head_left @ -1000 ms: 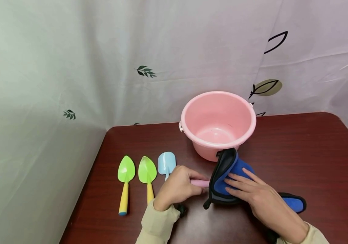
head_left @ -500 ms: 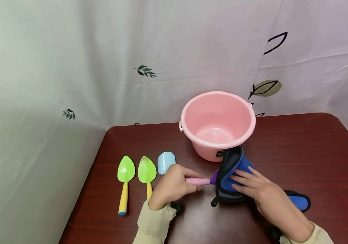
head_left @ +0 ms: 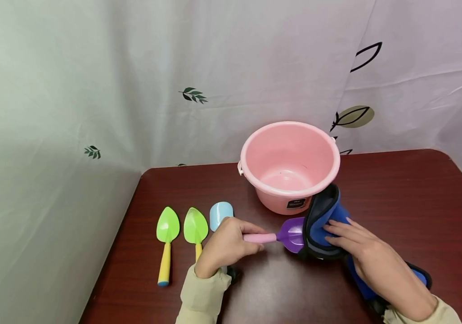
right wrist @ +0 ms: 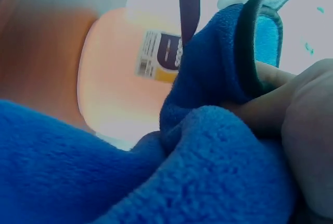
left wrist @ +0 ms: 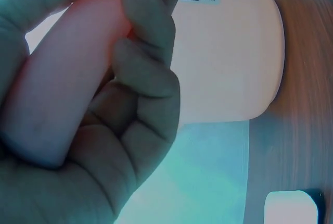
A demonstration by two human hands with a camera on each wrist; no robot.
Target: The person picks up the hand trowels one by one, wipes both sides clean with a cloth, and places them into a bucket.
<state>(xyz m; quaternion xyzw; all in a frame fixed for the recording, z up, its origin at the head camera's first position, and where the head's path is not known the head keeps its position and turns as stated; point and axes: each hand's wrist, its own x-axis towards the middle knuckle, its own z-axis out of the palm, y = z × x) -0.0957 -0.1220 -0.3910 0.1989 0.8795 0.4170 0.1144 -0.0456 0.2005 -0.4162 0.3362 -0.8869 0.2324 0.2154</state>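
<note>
My left hand grips the pink handle of a toy shovel, its fingers curled round it. The shovel's purple blade points right, and its tip is hidden in the mouth of a blue cloth pouch with black edging. My right hand holds the pouch from the right, fingers spread over its side. In the right wrist view the fleecy blue cloth bunches beside the hand. A loose end of the blue cloth extends under the right wrist.
A pink bucket stands behind the pouch. To the left lie two green trowels with yellow handles and a light-blue shovel, partly hidden by my left hand. A patterned curtain hangs behind the table.
My right hand has moved right with the pouch, and the left hand slightly left. The shovel's purple blade, hidden in the pouch before, now mostly shows.
</note>
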